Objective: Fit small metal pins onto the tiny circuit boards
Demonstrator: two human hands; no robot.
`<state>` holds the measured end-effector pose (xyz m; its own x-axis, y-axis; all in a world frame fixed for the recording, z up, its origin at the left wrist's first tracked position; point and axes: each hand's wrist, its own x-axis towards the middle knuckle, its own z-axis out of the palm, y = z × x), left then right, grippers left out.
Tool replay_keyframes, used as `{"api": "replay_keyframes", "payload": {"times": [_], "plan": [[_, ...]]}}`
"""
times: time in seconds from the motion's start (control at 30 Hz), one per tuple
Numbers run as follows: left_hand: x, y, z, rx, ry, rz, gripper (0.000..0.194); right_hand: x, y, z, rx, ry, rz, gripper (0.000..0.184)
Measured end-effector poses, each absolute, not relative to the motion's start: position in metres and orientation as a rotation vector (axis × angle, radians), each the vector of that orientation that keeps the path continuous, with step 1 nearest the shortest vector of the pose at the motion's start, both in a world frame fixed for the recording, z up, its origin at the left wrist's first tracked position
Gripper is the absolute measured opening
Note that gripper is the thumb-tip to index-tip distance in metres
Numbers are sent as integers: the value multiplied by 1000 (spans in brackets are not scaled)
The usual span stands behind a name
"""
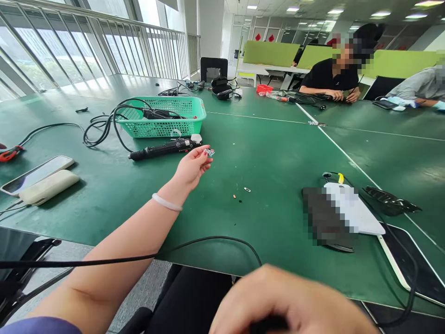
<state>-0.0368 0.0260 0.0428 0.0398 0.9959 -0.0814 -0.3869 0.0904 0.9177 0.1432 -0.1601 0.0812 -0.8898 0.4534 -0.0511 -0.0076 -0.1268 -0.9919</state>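
A small clear piece (210,152) sits pinched in the left hand (192,167) above the worktop (267,148), beside the electric screwdriver (162,149); a slack pinch could drop it. The right hand (295,299) curls near the camera, contents indiscernible. The black cable (52,264) crossing the left forearm could snag.

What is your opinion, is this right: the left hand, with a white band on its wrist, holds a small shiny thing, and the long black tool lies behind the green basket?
Not quite: the long black tool lies in front of the green basket, on the person's side, as the head view shows. The rest of your statement stands.
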Motion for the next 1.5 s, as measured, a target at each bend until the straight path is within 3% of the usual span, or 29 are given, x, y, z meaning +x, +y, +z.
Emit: {"api": "replay_keyframes", "payload": {"times": [0.1,0.17,0.27,0.33,0.43,0.67,0.83,0.93,1.07,1.17,1.5], "plan": [[-19,33,45,764,910,1263,18,157,-118,87,-909,-1586,1560,27],[-4,36,51,748,856,1291,19,143,-90,74,-1179,-1412,1416,28],[13,40,65,844,788,1339,18,104,-66,52,-1070,-1244,1793,53],[19,42,73,948,785,1354,18,78,-61,44,-864,-1142,1922,58],[20,45,78,1075,807,1372,20,56,-60,44,-797,-990,1855,44],[26,33,72,1295,829,1248,19,68,-48,46,-798,-685,1887,34],[26,28,68,1294,753,1193,17,106,-36,48,-898,-1143,1893,42],[13,26,59,1123,777,1161,17,141,-29,46,-1241,-1601,1654,52],[-3,21,33,922,876,1095,16,171,-24,32,-1572,-1979,1093,30],[-6,17,14,812,940,1029,16,170,-24,17,-1596,-2119,846,22],[-5,13,10,783,948,902,15,160,-29,1,-1587,-2163,599,11]]}}
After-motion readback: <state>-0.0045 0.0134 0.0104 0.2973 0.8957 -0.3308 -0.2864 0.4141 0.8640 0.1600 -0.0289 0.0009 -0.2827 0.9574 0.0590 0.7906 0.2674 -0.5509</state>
